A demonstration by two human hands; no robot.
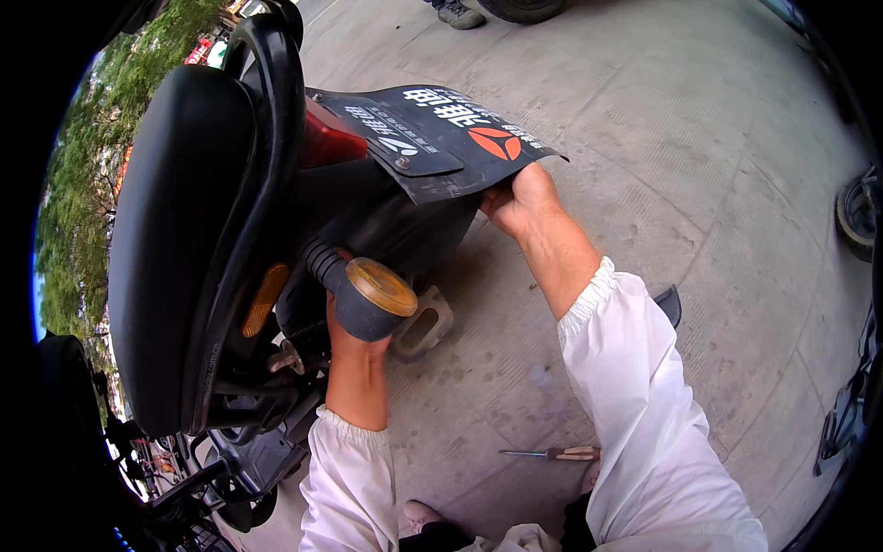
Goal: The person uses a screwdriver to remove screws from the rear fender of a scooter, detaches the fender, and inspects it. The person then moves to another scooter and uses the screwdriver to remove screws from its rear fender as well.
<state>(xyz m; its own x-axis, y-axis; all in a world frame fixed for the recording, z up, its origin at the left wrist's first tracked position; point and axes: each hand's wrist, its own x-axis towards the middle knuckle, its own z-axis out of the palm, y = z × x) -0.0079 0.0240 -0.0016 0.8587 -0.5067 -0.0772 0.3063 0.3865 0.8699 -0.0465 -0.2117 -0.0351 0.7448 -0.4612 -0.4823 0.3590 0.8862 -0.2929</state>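
A scooter's tail fills the left, with a long black seat [175, 248] and a red tail light [331, 136]. My right hand [521, 201] is closed at the lower edge of the black rear mud flap [441, 120], its fingertips tucked beneath and partly hidden. The flap carries white lettering and an orange-red emblem and bends upward at its free end. My left hand [357, 350] reaches up behind the turn signal [375, 299], a dark housing with an amber lens on a ribbed rubber stalk. That signal hides most of its fingers.
A screwdriver [556, 454] lies on the paved ground [699, 267] near my shoes. Under the tail is a pale metal bracket [425, 324]. A dark curved piece [670, 305] lies beside my right sleeve. Another person's shoe [460, 14] and a tyre [522, 7] show at the top.
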